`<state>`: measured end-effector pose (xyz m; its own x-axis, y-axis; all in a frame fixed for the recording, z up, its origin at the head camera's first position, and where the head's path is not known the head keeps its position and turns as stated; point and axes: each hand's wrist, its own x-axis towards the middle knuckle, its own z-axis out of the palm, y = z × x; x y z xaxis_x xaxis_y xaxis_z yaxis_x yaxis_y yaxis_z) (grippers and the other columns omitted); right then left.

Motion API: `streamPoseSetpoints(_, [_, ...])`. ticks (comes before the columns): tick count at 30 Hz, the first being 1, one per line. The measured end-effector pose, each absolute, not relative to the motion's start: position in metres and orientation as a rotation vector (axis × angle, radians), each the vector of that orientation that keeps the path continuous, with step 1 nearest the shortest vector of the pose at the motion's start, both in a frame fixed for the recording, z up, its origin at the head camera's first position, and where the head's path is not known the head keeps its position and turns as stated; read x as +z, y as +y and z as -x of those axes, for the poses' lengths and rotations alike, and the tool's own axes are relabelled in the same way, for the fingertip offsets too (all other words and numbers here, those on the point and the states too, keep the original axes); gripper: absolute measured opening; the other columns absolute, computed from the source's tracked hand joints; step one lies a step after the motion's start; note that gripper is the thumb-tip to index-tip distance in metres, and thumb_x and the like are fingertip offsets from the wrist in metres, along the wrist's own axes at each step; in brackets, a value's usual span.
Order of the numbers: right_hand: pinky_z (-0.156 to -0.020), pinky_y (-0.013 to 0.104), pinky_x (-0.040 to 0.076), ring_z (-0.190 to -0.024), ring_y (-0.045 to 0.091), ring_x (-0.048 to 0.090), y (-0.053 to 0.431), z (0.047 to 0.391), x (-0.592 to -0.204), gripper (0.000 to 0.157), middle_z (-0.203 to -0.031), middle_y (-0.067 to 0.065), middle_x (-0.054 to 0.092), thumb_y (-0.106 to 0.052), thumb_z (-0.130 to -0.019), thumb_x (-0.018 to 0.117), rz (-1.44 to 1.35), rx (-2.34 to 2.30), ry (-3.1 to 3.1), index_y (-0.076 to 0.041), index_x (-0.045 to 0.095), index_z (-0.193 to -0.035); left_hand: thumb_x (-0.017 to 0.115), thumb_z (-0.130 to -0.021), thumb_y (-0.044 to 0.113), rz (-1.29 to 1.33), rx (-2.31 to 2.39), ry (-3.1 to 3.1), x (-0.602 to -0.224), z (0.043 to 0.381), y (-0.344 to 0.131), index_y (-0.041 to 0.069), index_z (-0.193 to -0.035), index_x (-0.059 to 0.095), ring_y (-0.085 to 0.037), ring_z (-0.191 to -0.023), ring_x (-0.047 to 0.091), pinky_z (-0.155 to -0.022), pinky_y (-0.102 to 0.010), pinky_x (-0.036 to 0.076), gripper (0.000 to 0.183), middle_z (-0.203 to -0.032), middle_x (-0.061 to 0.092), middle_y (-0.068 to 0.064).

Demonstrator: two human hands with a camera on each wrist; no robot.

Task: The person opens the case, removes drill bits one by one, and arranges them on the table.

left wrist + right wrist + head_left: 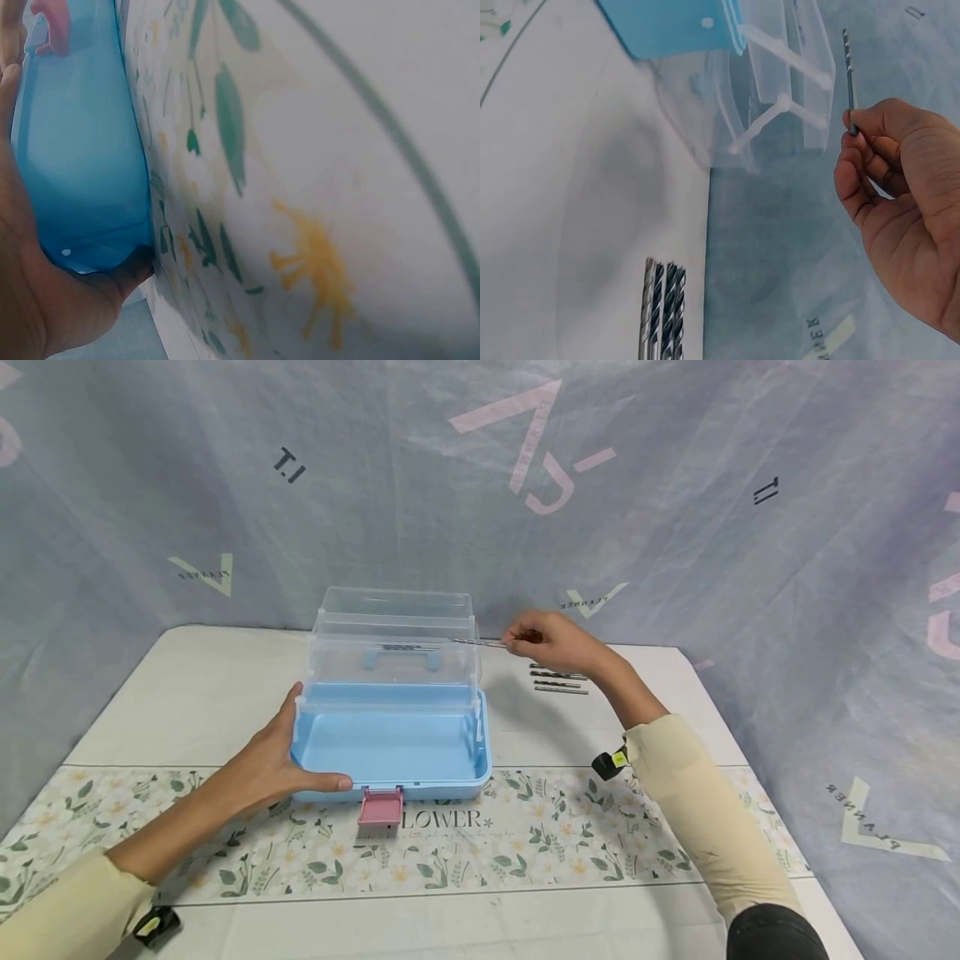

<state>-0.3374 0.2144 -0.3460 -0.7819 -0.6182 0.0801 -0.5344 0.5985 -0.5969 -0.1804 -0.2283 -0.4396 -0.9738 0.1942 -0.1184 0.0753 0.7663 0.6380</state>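
A blue toolbox (390,785) stands with its clear lid and trays (393,627) raised and a pink latch (381,807) hanging at the front. Around its left end my left hand (266,768) grips, thumb along the front wall and fingers at the side. My right hand (551,639) pinches a drill bit (850,82) by its plain shank between thumb and fingertips. The bit's fluted end points left, over the right side of the clear trays. Some dark drill bits (407,647) show through the clear plastic.
Several drill bits (558,677) lie side by side on the table, right of the box and below my right hand. A flower-printed cloth (495,860) covers the table (225,693). Behind it hangs a grey curtain (420,477).
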Motion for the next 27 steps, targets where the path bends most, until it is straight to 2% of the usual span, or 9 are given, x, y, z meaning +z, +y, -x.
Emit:
streamPoseSetpoints(5, [-0.084,0.038,0.052,-0.091,0.022,0.062,0.228,0.333,-0.349,0.023,-0.122,0.017,0.076,-0.014,-0.114,0.065,0.956,-0.916,2.696,-0.002,0.079,-0.128,0.098,-0.078,0.064,-0.215,1.004,2.779,-0.44,0.18,-0.228,0.01,-0.178,-0.025,-0.067,-0.161,0.036,-0.117,-0.083,0.045,0.168,-0.18,0.017,-0.044])
streamPoseSetpoints(11, [-0.081,0.035,0.05,-0.088,0.021,0.059,0.242,0.331,-0.353,0.023,-0.117,0.016,0.076,-0.012,-0.115,0.064,0.945,-0.891,2.708,-0.001,0.078,-0.129,0.098,-0.078,0.065,-0.212,0.99,2.779,-0.438,0.179,-0.229,0.01,-0.177,-0.026,-0.069,-0.161,0.034,-0.116,-0.084,0.045,0.168,-0.18,0.015,-0.045])
streamPoseSetpoints(18, [-0.082,0.034,0.051,-0.091,0.02,0.06,0.258,0.323,-0.356,0.023,-0.119,0.018,0.077,-0.013,-0.116,0.064,0.97,-0.871,2.707,-0.001,0.078,-0.129,0.098,-0.078,0.065,-0.223,1.001,2.78,-0.44,0.179,-0.229,0.009,-0.178,-0.025,-0.067,-0.162,0.034,-0.118,-0.083,0.045,0.168,-0.182,0.014,-0.043])
streamPoseSetpoints(27, [-0.093,0.044,0.057,-0.104,0.023,0.067,0.284,0.316,-0.365,0.024,-0.123,0.015,0.075,-0.016,-0.117,0.063,0.836,-0.856,2.727,-0.004,0.076,-0.132,0.098,-0.078,0.066,-0.219,0.993,2.776,-0.439,0.179,-0.23,0.011,-0.177,-0.027,-0.068,-0.163,0.03,-0.119,-0.084,0.043,0.169,-0.183,0.01,-0.043])
